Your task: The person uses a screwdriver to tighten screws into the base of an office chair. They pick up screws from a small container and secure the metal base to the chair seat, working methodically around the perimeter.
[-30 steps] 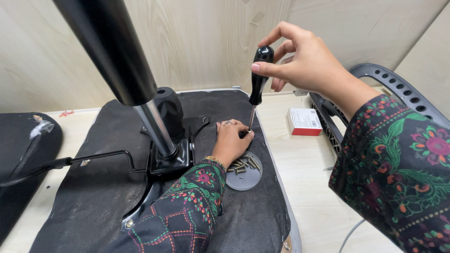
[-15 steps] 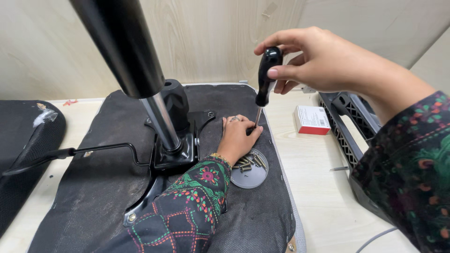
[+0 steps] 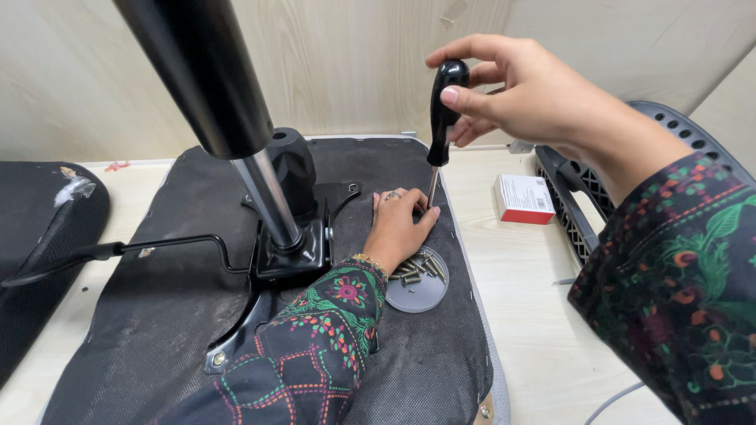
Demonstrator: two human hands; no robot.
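An upturned chair seat [image 3: 157,315] covered in black fabric lies on the pale wooden table, its metal mechanism plate [image 3: 295,244] and black gas-lift column [image 3: 205,79] rising toward me. My right hand [image 3: 528,94] grips the black handle of a screwdriver [image 3: 442,110] held upright, its tip down on the seat near the right edge. My left hand [image 3: 398,228] rests flat on the seat, fingertips steadying the screwdriver's tip. Right beside that wrist sits a small round grey dish [image 3: 421,293] holding several screws.
A small red-and-white box [image 3: 524,198] lies on the table to the right. A black perforated chair back [image 3: 630,157] stands at the far right. Another black cushion [image 3: 39,236] lies at the left. A thin black lever [image 3: 118,249] juts left from the mechanism.
My right hand has tilted the screwdriver slightly and shifted a little; my left hand stays at the tip. The view has moved closer and slightly left.
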